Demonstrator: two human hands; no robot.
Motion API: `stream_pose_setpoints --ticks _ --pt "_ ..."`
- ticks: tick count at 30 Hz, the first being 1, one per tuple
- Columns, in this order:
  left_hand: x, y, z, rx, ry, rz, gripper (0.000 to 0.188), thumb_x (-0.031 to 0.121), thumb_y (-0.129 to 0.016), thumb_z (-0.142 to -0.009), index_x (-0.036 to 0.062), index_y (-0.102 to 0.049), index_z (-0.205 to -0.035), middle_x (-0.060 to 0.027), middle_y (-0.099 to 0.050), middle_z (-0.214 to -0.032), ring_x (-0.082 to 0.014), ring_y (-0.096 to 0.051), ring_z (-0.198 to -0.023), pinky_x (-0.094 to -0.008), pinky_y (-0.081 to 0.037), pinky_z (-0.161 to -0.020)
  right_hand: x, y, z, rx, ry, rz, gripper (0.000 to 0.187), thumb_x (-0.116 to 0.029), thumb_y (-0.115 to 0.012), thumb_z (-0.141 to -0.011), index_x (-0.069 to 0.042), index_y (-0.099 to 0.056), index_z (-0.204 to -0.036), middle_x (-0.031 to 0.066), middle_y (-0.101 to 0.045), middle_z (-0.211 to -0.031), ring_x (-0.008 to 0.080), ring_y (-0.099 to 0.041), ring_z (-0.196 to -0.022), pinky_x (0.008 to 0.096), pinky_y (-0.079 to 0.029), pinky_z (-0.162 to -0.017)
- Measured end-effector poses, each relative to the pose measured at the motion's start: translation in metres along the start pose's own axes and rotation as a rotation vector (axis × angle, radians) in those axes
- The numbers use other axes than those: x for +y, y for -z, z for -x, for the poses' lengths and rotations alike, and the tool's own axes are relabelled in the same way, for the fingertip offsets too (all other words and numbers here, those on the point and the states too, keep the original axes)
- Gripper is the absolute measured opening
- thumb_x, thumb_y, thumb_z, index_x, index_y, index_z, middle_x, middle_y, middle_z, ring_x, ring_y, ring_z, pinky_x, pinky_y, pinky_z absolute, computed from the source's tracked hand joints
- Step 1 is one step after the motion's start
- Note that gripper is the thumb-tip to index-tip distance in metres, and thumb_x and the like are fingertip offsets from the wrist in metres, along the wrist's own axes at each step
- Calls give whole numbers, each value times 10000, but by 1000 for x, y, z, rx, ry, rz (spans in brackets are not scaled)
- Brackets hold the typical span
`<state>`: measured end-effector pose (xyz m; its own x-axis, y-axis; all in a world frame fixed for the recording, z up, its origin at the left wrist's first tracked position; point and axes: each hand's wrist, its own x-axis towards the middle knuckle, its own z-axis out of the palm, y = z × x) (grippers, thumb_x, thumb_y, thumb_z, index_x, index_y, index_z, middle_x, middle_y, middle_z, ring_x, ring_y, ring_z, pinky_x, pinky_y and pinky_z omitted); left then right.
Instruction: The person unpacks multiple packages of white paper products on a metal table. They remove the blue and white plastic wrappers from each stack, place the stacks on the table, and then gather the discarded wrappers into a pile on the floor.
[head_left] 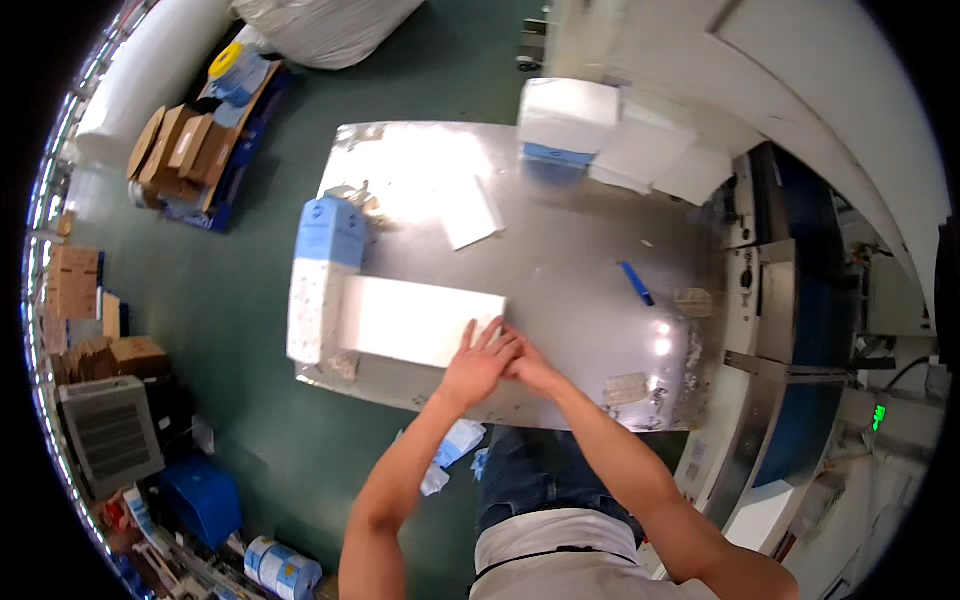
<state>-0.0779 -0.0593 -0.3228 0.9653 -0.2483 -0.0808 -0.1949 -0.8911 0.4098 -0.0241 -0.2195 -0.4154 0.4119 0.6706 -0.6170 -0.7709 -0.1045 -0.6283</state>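
A long white box (pixel 420 318) lies on the metal table, its left end against a blue-and-white carton (pixel 325 280). My left hand (pixel 478 370) rests on the white box near its right end, fingers spread and stretched out over the top. Close beside it, my right hand (pixel 533 370) reaches to the right end of the box; its fingers look extended, though the left hand partly covers them. Neither hand appears to grip anything. Behind the box lies a flat white piece (pixel 470 212), washed out by glare.
A blue pen-like tool or cutter (pixel 636 284) lies on the metal table (pixel 560 275) to the right. White boxes (pixel 570 115) stand at its far edge. Machinery (pixel 770 330) borders the right side. Cardboard boxes on a pallet (pixel 185 150) and a blue bin (pixel 203 500) sit on the floor leftward.
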Motion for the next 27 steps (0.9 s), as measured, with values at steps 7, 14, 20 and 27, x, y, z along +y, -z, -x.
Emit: stream_pose_setpoints --ticks 7,14,20,27 --pt "-9 -15 -7 -15 0 -175 265 318 -720 -882 112 -703 -1047 -54 -601 -1384 -331 -381 -1488 -676 -207 -1214 -67 119 44 412 316 614 454 -63 -666 -891 -70 -619 -1342 42 -689 -1129 142 -645 -995 302 -534 -817" --pt "0 -13 -5 -58 59 -231 281 305 -736 -865 105 -693 -1057 -56 -562 -1440 -333 -343 -1507 -683 -190 -1219 -342 289 89 900 682 1562 325 -178 -731 -910 -65 -671 -1209 142 -673 -1217 351 -621 -1162 454 -503 -995" --pt "10 -12 -13 -141 116 -329 255 287 -706 -884 108 -701 -1066 -46 -565 -1439 -318 -358 -1499 -691 -181 -1217 -427 351 47 801 630 2105 542 -205 -833 -807 -78 -632 -1294 117 -612 -1326 343 -574 -1257 446 -501 -1029" --pt "17 -10 -14 -173 156 -349 217 268 -678 -901 116 -705 -1054 -32 -565 -1445 -307 -358 -1502 -688 -176 -1222 -445 362 19 639 571 2142 572 -192 -851 -775 -71 -617 -1284 130 -613 -1319 355 -569 -1269 464 -489 -1058"
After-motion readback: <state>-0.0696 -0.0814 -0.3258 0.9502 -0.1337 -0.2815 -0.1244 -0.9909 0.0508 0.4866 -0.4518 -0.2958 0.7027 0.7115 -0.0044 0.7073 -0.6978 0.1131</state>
